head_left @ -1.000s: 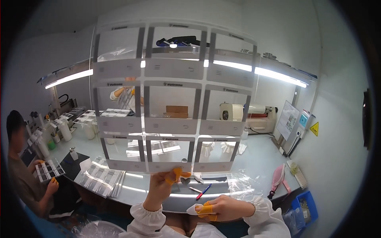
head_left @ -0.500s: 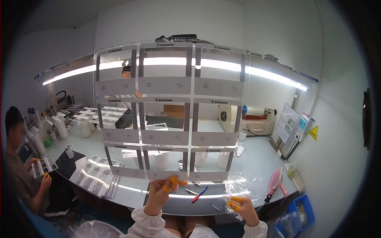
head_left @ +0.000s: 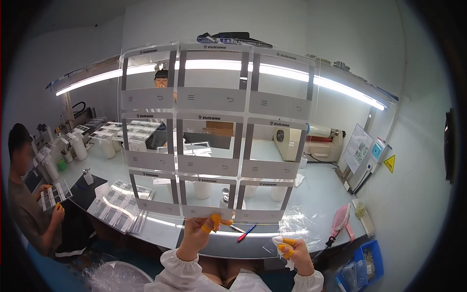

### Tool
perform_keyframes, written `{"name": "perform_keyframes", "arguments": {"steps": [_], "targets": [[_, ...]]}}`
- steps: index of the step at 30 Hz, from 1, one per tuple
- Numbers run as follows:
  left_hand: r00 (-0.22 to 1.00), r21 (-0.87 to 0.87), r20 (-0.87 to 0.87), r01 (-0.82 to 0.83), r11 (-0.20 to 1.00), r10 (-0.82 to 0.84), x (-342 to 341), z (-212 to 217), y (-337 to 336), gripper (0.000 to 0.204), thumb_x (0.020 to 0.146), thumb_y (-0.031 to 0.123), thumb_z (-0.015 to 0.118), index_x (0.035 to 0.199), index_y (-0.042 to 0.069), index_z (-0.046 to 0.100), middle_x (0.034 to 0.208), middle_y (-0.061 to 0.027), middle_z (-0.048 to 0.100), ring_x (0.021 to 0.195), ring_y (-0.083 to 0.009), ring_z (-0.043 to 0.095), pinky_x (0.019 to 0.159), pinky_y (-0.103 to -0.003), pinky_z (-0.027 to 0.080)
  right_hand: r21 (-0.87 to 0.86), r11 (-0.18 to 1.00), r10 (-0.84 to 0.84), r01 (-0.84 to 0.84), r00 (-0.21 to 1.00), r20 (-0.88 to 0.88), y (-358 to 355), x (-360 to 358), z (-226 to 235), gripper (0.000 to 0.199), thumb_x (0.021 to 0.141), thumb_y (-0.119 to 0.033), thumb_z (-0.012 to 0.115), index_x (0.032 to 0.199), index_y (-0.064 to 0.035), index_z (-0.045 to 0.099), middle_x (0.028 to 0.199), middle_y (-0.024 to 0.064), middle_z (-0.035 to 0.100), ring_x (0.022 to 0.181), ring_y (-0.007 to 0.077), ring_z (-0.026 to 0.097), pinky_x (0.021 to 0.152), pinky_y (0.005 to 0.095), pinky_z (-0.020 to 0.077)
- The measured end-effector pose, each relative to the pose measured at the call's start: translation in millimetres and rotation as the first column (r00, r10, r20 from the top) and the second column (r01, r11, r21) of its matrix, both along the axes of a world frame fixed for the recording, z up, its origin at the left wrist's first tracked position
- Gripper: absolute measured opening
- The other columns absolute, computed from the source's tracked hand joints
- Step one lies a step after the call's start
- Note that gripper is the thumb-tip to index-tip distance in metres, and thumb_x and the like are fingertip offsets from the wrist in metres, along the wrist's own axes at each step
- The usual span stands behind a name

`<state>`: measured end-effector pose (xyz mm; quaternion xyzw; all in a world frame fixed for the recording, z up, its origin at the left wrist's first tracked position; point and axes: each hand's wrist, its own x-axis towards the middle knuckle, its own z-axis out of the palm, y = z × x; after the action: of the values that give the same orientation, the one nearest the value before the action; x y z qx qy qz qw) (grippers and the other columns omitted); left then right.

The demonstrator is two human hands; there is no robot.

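Observation:
My left hand [head_left: 194, 238], with yellow finger cots on, grips the lower edge of a large clear sheet [head_left: 209, 166] printed with several grey-framed panels. The sheet stands raised in front of me, nearly upright, and the room shows through its clear windows. Lower right, my right hand [head_left: 300, 255], also in yellow finger cots, is closed on a crumpled white wipe [head_left: 278, 240]. That hand is apart from the sheet. Beneath the two hands, on the dark mat [head_left: 219, 247], lie a red and blue pen [head_left: 247, 233] and a slim pale tool [head_left: 237, 228].
Stacked printed sheets [head_left: 119, 207] lie left of the mat. Crinkled clear film [head_left: 297, 225] is by my right hand. A roller machine [head_left: 321, 144] stands at back right, a blue bin [head_left: 370, 263] at lower right. One co-worker [head_left: 29, 194] handles a panel at left; another is partly behind my sheet.
The sheet has shifted slightly up and right in the view and looks a little larger. Both hands keep their holds; the right hand has barely moved.

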<state>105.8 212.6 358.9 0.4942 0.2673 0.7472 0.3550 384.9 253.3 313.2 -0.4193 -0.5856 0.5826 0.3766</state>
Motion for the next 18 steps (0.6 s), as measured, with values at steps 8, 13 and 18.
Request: {"name": "perform_keyframes", "arguments": {"steps": [8,13,18], "targets": [[0.999,0.003,-0.045,-0.016,1.000,0.016,1.4,-2.7,-4.9,0.036,0.076,0.035,0.057,0.092,0.003,0.059,0.076,-0.0090,0.061,0.055,-0.0097,0.053,0.049,-0.019,0.044,0.664,0.721,-0.183,0.196,0.979,-0.091,13.8,-6.4,94.2,0.026,0.075,-0.021,0.064,0.088,0.0012,0.061,0.066,0.0027,0.058,0.058,0.0072,0.052,0.052,0.0190,0.0395],[0.998,0.019,-0.058,-0.034,0.999,0.035,6.3,-3.9,-6.8,0.037,0.076,0.035,0.057,0.092,0.002,0.058,0.077,-0.0098,0.060,0.057,-0.0106,0.055,0.050,-0.020,0.045,0.947,0.266,-0.338,0.178,0.938,-0.082,5.9,-42.8,168.6,0.032,0.073,-0.021,0.066,0.097,-0.0006,0.059,0.071,0.0074,0.059,0.058,0.0106,0.055,0.052,0.0204,0.0412],[0.997,0.032,-0.069,-0.035,0.999,0.037,11.6,-6.3,-10.4,0.035,0.077,0.034,0.056,0.092,0.002,0.057,0.079,-0.0098,0.060,0.059,-0.0114,0.055,0.052,-0.020,0.045,0.998,0.062,-0.405,0.012,0.914,0.014,9.8,-70.7,201.1,0.034,0.075,-0.005,0.061,0.108,-0.0052,0.054,0.076,0.0100,0.059,0.058,0.0159,0.057,0.052,0.0234,0.0445]]}}
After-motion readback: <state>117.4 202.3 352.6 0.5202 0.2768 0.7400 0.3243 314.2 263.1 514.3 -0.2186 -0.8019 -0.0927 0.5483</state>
